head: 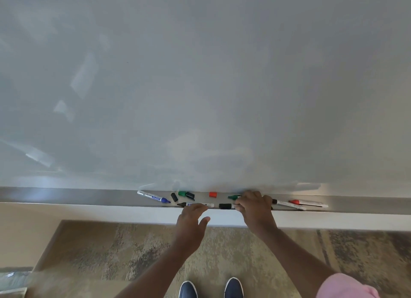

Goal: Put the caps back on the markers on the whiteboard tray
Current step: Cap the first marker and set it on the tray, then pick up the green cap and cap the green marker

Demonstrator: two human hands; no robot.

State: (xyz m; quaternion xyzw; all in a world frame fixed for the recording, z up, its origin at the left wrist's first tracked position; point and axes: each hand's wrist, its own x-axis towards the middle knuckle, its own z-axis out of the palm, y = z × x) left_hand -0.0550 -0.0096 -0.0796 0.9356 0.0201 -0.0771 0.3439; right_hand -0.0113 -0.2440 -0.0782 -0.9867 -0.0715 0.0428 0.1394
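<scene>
The grey whiteboard tray (89,196) holds several markers and loose caps. An uncapped blue marker (153,196) lies at the left. Beside it lie a black cap (174,197), a green cap (182,193), another black cap (190,195) and a red cap (212,194). My left hand (192,217) hovers with spread fingers over an uncapped black-tipped marker (195,205) at the tray's front edge. My right hand (253,205) curls around the barrel of a marker with a black cap (225,206) on it. It also covers most of a green-tipped marker (233,196).
Right of my right hand lie an uncapped black marker (287,204) and an uncapped red marker (309,202). The whiteboard (200,86) rises behind the tray. Below are patterned carpet (133,248) and my two blue shoes (188,288).
</scene>
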